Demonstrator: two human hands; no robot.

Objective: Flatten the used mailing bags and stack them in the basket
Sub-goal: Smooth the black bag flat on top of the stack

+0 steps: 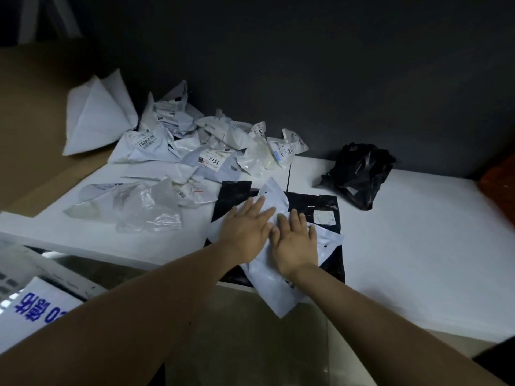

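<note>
Both my hands are down flat, fingers straight and spread, gripping nothing. My left hand (246, 229) and my right hand (296, 246) sit side by side, just touching, and both press on the white mailing bag (263, 288). That bag lies slantwise, its near corner hanging off the near edge of the tabletop (418, 232). Under it is a flat black mailing bag (331, 263), spread out on the tabletop, with a small white label (323, 217) showing just right of my right hand.

Far and left of my hands is the pile of crumpled bags (195, 146), white and grey, with shipping labels turned every way, one marked with handwritten digits. A clear plastic bag (147, 210) lies nearer, left of my left hand and apart from it. At the far left a big folded white bag (97, 118) rests partly on a brown cardboard sheet (33, 121).

To the right, against the dark wall (306, 65), sits a scrunched black bag (359, 174), well apart from the one I'm pressing.

Down at the near left there's a white bag with blue print (36, 310) below the tabletop; I cannot tell what it rests in.
</note>
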